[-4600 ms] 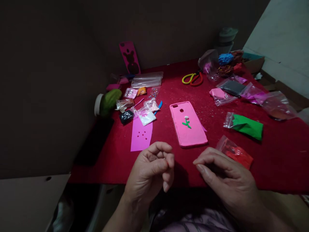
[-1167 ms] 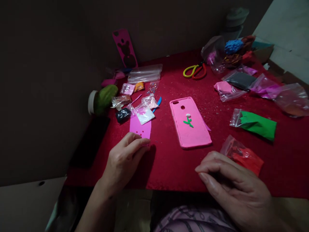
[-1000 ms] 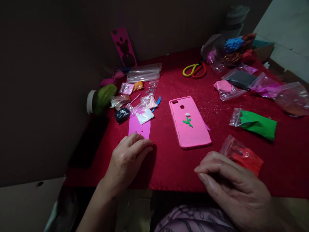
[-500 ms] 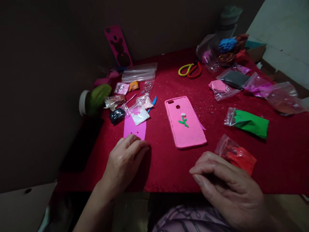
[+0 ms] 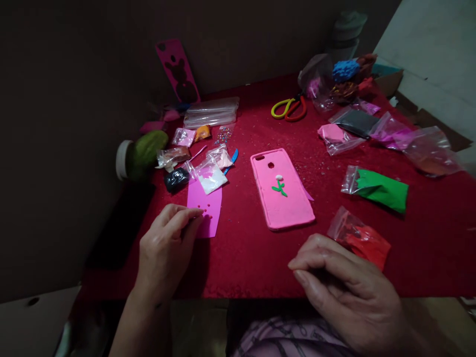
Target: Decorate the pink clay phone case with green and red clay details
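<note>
My left hand rests on the red cloth, its fingertips pinched together at the left edge of a pink sheet that bears a few tiny red dots. What the pinch holds is too small to see. My right hand hovers over the table's front edge with fingers curled against the thumb, and anything inside them is hidden. A pink phone case with a small green-stemmed flower on it lies between the two hands, farther back. A bag of red clay lies just beyond my right hand.
Small bags of white, black and green clay lie on the red table. Scissors, clear cases, a green jar and more clay bags sit farther back. A dark wall closes the left.
My left hand has left its spot near my right hand, reached to the pink sheet, then slid left along it, uncovering its lower part. My right hand has barely moved.
</note>
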Motion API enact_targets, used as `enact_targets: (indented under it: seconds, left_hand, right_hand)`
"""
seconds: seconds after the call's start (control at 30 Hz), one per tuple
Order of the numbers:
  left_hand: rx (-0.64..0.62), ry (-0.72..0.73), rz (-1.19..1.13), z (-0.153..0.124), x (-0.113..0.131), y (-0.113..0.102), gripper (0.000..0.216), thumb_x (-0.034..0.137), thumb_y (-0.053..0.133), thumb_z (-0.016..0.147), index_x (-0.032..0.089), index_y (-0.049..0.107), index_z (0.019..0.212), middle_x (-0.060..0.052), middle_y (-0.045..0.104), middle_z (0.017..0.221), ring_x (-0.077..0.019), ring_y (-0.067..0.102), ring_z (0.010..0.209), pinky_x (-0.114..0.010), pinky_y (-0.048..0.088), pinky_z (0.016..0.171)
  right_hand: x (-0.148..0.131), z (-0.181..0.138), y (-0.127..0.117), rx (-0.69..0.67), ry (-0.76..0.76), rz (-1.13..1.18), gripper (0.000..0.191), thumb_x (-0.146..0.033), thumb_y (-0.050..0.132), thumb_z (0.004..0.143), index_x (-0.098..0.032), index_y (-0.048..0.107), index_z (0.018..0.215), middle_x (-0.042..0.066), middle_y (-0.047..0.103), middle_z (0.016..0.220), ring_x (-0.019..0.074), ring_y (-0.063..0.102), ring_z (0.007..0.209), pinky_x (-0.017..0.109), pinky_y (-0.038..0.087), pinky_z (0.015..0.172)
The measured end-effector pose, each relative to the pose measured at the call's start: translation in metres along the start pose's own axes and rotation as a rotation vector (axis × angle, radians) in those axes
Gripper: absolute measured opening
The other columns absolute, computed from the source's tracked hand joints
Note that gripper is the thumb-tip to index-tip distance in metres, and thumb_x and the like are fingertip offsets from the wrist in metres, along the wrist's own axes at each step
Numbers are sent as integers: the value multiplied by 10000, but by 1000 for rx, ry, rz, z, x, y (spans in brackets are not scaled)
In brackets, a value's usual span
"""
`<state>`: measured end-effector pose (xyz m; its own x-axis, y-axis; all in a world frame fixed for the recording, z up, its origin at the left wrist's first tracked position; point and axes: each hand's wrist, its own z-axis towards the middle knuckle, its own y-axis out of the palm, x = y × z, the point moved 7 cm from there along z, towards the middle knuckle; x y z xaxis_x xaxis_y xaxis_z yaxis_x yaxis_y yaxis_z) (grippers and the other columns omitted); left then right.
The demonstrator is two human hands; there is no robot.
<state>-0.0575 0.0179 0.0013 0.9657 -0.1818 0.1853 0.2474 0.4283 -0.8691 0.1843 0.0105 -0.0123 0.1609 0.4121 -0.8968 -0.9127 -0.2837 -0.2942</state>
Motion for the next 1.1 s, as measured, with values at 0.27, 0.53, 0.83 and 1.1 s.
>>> enact_targets:
  seconds: [0.27, 0.53, 0.83, 1.1]
  left_hand:
    - [7, -10, -9, 0, 0, 1, 72, 233, 586, 935, 217, 652, 914, 5, 639, 870, -146, 626, 786, -246, 476, 689]
    - [18, -41, -47, -3, -3, 0, 57, 226, 592, 930, 218, 649, 930, 8, 639, 872, -136, 621, 775, -241, 469, 654]
    - [43, -97, -96, -3, -3, -5, 68, 251, 597, 935, 243, 656, 967, 11, 647, 899, -141, 612, 790, -264, 470, 667]
    - [81, -102, -85, -2, -1, -10, 88, 251, 589, 943, 222, 668, 966, 9, 649, 899, -129, 607, 792, -250, 440, 646]
  right_hand:
    - [2, -1, 1, 6, 5, 16, 188, -23, 541, 833, -191, 612, 877, 1, 567, 703, 111, 569, 609, 222, 446, 521]
    - [2, -1, 2, -1, 2, 10, 185, -24, 536, 835, -188, 613, 873, 0, 567, 699, 106, 567, 609, 216, 446, 524]
    - [1, -1, 1, 3, 2, 19, 187, -26, 534, 835, -192, 611, 875, -4, 556, 691, 108, 561, 600, 222, 437, 509]
    - [-1, 1, 1, 11, -13, 0, 165, -25, 529, 842, -161, 623, 847, 8, 561, 682, 100, 556, 598, 212, 437, 519]
